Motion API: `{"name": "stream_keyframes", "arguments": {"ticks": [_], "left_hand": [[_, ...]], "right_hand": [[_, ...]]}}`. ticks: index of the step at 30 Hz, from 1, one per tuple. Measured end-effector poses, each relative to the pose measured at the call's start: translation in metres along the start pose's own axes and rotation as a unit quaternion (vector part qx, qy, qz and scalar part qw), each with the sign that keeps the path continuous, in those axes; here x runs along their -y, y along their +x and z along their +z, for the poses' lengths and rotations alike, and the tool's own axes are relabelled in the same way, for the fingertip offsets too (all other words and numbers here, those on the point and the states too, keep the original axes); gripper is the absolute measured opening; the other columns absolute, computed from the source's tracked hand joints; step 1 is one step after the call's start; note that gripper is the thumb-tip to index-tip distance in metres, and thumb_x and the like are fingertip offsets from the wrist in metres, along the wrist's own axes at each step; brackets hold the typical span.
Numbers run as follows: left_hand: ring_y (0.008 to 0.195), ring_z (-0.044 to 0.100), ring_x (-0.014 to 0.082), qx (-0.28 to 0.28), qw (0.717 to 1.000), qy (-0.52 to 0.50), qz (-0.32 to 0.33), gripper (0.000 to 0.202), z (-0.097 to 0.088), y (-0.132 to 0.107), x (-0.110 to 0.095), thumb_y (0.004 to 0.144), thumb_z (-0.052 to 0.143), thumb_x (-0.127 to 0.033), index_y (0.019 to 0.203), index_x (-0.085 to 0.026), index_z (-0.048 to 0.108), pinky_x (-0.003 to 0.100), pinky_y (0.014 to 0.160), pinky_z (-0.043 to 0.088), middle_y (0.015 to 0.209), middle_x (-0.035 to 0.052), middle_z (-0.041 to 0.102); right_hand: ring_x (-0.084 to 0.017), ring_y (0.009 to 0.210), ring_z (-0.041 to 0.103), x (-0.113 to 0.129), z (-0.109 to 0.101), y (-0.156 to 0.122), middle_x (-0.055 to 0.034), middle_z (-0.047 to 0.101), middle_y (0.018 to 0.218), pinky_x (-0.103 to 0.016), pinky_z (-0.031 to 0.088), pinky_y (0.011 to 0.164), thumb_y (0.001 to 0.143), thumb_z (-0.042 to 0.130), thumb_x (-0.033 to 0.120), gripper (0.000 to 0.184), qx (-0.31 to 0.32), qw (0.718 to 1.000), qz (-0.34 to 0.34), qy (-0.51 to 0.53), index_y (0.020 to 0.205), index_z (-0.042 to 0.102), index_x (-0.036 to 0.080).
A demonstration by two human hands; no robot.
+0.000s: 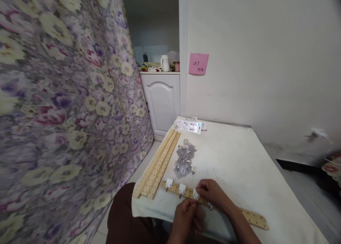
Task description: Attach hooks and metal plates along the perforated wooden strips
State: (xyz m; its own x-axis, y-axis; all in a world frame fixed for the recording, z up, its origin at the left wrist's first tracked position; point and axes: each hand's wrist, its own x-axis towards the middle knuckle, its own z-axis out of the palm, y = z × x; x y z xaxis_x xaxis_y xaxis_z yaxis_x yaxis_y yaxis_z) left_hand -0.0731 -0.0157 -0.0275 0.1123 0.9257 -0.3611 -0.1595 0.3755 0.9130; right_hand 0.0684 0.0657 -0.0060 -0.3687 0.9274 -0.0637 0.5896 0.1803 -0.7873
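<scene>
Three white hooks in a row along the left end of a pegged wooden strip [252, 218], low in the frame, a little right of centre: first hook [169, 183], second hook [182, 189], third hook [196, 195]. At the third one, both hands. Above the strip, the right hand [211, 194], fingertips bunched together on that hook's right edge. Just below, the left hand [186, 213], fingers curled in toward the same spot; impossible to tell whether pinching the hook or only pressing on the strip's near edge.

By the look of it, seating the third hook into the holes. To do that well:

- Hold the strip flat on the white tablecloth [239, 155] with the lower hand, so no sliding toward the near table edge.
- Line the hook's back up with the holes before pressing, matching the spacing and upright stance of the two neighbours.
- Press straight down rather than at a slant, with the pinch low on the hook.
- Test with a light tug afterward.

Close by for spares:

- A pile of bagged hooks [185, 158] at centre frame, just above the hands.
- Three more strips [160, 162] side by side to its left, near the floral curtain [53, 112].
- A clear packet [190, 126] at the far table edge.
</scene>
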Motion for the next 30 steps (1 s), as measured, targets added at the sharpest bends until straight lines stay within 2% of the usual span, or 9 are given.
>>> {"name": "stream_keyframes", "arguments": {"ticks": [15, 22, 30], "left_hand": [[0.033, 0.054, 0.01, -0.005, 1.0, -0.006, 0.0, 0.032, 0.001, 0.0, 0.0, 0.073, 0.052, -0.05, 0.079, -0.019, 0.047, 0.019, 0.032, 0.033, 0.054, -0.0049, 0.062], [0.032, 0.053, 0.0094, -0.002, 1.0, -0.003, -0.01, 0.034, 0.003, -0.002, -0.004, 0.071, 0.053, -0.051, 0.079, -0.019, 0.048, 0.019, 0.032, 0.034, 0.052, -0.0051, 0.062], [0.033, 0.054, 0.0096, 0.001, 1.0, 0.002, -0.008, 0.033, 0.001, -0.002, -0.002, 0.072, 0.052, -0.051, 0.081, -0.019, 0.047, 0.019, 0.033, 0.034, 0.054, -0.0052, 0.062]], "right_hand": [[-0.012, 0.06, 0.055, 0.002, -0.002, 0.001, -0.0009, 0.067, 0.065, -0.02, 0.036, 0.054, 0.065, 0.066, 0.032, 0.016, 0.02, 0.999, 0.041, 0.029, 0.07, 0.068, 0.016], [-0.012, 0.059, 0.056, 0.0, -0.001, 0.005, 0.0, 0.067, 0.065, -0.021, 0.036, 0.055, 0.062, 0.068, 0.029, 0.014, 0.031, 0.996, 0.083, 0.032, 0.07, 0.067, 0.018], [-0.011, 0.059, 0.054, -0.002, -0.002, 0.011, 0.0016, 0.065, 0.065, -0.021, 0.036, 0.056, 0.058, 0.07, 0.023, 0.015, 0.047, 0.993, 0.099, 0.04, 0.071, 0.066, 0.018]]}}
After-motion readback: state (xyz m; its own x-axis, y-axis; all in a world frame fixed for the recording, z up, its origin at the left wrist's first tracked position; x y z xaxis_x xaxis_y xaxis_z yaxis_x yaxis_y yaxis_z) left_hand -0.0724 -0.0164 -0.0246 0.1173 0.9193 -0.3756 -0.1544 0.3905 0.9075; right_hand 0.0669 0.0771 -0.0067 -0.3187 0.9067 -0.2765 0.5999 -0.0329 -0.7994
